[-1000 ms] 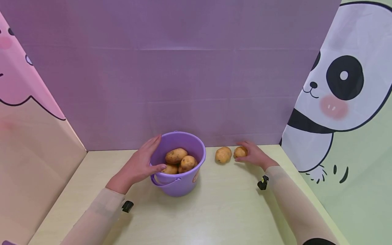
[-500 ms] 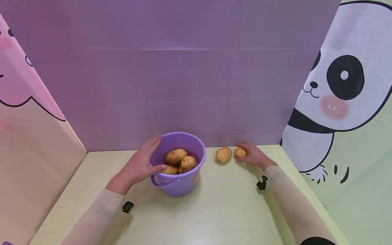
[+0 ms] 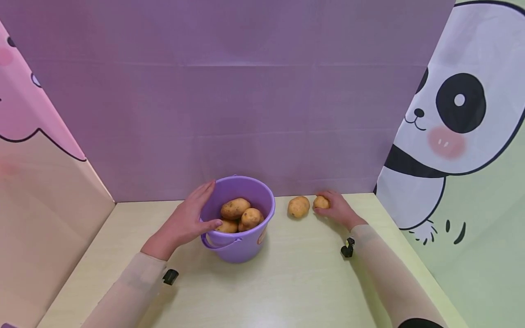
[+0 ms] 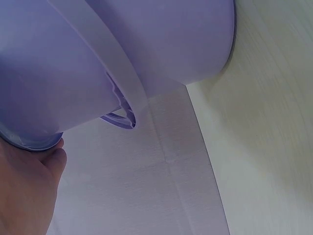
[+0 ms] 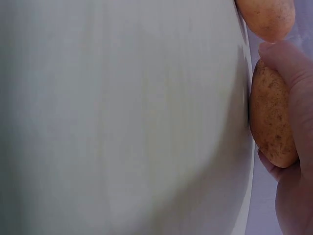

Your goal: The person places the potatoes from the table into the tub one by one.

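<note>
— Where is the potato in hand?

— The small potato lies on the pale table, near the purple back wall, and the right hand is curled around it; the right wrist view shows the fingers wrapped over its far side while it rests against the tabletop. So it is gripped but, as far as I can judge, not yet lifted.

— And the other hand?

— The left hand steadies the purple bucket, palm on the wall, thumb hooked over the rim, fingers lying fairly straight along the side.

— How much is done?

— Several potatoes in the bucket are already piled up; I count about four, though the lower ones are partly hidden. Outside remain two: the gripped one and a larger loose potato just beside it, between the right hand and the bucket.

— So, most of the way?

— I'd judge so: two left on the table, one of them already in the fingers.
</note>
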Motion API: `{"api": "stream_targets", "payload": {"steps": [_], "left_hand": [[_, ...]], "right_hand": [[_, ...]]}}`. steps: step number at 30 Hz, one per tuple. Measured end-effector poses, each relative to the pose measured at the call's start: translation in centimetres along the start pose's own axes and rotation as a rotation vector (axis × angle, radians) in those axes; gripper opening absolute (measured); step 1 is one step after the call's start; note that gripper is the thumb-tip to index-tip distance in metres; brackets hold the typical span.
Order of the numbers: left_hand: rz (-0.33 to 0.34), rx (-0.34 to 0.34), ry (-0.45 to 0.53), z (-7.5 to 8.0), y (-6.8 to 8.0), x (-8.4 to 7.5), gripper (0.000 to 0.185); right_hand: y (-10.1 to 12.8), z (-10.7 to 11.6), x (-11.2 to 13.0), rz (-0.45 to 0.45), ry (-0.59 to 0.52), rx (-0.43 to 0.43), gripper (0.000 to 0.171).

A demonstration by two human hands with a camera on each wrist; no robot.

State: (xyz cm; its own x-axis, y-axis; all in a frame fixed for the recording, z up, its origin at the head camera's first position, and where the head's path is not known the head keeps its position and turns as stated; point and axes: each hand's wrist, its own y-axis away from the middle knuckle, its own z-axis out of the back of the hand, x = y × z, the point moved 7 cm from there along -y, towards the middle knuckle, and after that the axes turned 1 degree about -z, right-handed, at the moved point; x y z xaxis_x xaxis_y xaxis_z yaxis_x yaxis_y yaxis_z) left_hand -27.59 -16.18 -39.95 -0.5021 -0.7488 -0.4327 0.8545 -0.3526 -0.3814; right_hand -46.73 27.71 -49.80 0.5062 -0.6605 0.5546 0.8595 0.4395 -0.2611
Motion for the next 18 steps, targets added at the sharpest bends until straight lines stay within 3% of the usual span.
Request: {"api": "stream_targets", "payload": {"steps": [7,18], "left_hand": [[0.001,0.001,0.002,0.0,0.0,0.2,0.114],[0.004,-0.001,0.01,-0.1,0.0,0.0,0.115]], "right_hand": [[-0.1,-0.1,-0.4,-0.021,-0.017,-0.041,0.052],[0.5,0.3,-1.3,-0.209,-0.104,-0.062,0.051]]}}
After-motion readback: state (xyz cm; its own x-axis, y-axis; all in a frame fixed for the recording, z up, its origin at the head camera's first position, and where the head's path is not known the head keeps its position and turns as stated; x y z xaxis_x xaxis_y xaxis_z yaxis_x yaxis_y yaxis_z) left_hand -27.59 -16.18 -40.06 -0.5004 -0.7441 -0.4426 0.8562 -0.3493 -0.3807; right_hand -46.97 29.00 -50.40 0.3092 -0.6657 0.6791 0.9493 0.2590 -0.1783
